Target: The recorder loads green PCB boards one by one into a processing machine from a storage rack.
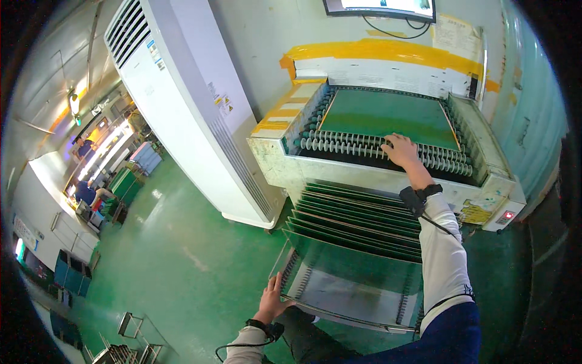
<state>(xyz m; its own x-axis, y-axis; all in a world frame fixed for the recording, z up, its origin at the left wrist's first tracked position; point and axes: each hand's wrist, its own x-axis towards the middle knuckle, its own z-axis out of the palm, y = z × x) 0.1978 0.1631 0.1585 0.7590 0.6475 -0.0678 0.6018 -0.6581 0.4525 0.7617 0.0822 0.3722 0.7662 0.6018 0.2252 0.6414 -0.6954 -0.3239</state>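
A flat green panel (pixel 388 118) lies on the conveyor's wheeled rollers (pixel 339 144). Over the near rollers reaches my right hand (pixel 400 150), palm down and fingers spread, its fingertips by the panel's near edge. Whether they touch it I cannot tell. Below stands a rack (pixel 348 316) with several green panels (pixel 357 218) upright in its slots, one behind another. My left hand (pixel 271 299) grips the near left corner of the rack's metal frame, thumb along the front rail. The near part of the rack holds no panels.
A tall white air-conditioner cabinet (pixel 182 109) stands left of the conveyor machine (pixel 276 161). A screen (pixel 382 7) hangs above it. A small control box (pixel 506 217) glows red at its right. Far left, people (pixel 85 148) sit by lit benches; a metal rack (pixel 130 346) stands lower left.
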